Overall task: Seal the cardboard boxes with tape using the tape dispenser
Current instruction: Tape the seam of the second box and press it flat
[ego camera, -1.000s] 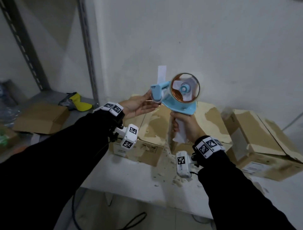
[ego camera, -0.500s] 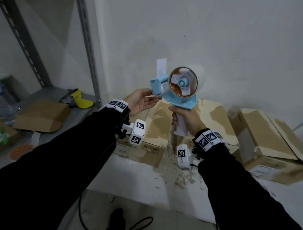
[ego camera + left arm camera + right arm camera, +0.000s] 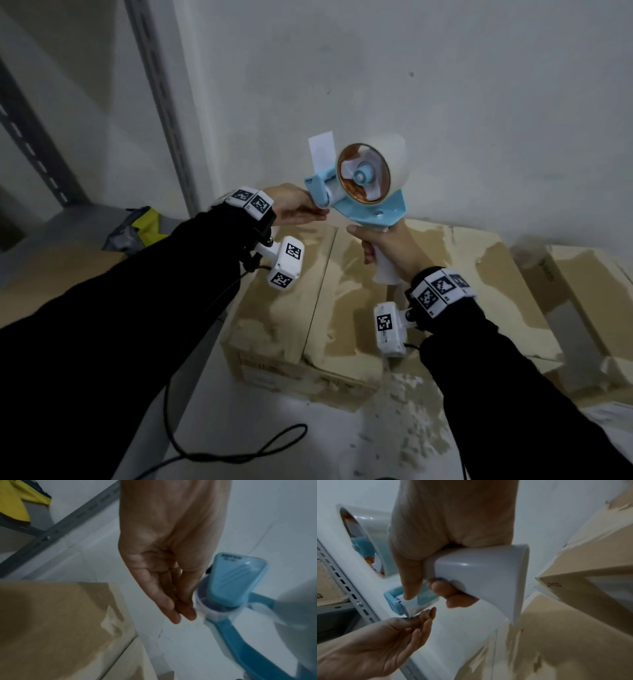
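Above the worn cardboard boxes [image 3: 342,291], our right hand [image 3: 390,250] gripped the tape dispenser [image 3: 363,185] while our left hand [image 3: 294,209], fingers nearly straight, touched its tape end, which seemingly needed freeing next.

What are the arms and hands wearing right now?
Both arms have black sleeves. Each wrist carries a white band printed with black square tags, and a white camera block with the same tags hangs below it. Thin black cables trail down. The hands are bare.
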